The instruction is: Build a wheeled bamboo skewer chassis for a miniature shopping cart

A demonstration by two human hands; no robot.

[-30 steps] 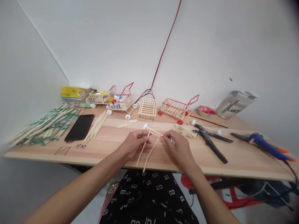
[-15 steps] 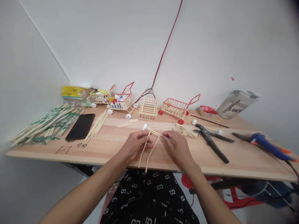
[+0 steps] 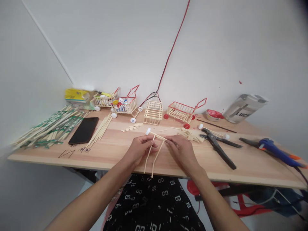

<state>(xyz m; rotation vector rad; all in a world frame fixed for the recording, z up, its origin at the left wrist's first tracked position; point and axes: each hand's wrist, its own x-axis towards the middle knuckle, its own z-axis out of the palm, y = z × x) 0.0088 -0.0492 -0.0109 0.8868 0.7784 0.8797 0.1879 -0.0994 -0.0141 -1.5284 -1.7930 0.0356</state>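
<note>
You have the wheeled stick frame [image 3: 158,152] raised directly in front of the unpainted stick basket [image 3: 153,113], on your side of it, with its two bent legs pointing back toward you. Your left hand [image 3: 141,148] pinches the nearer left leg between thumb and fingers, probably to stop the frame twisting. Your right hand [image 3: 181,150] has its fingertips closed on the right end of the crossbar, likely to keep it level; whether a second wheel sits under those fingers, you cannot tell from here. At the bar's free left end a white cap wheel [image 3: 148,131] stands clear, untouched. Left of the basket are the loose bare sticks [image 3: 102,129] and a loaded red-handled cart [image 3: 125,107]; to its right, an unloaded cart with red wheels [image 3: 180,112]. Nearer you, also right of the basket, lie the black-handled pliers [image 3: 219,150], seemingly set within right-hand reach.
</note>
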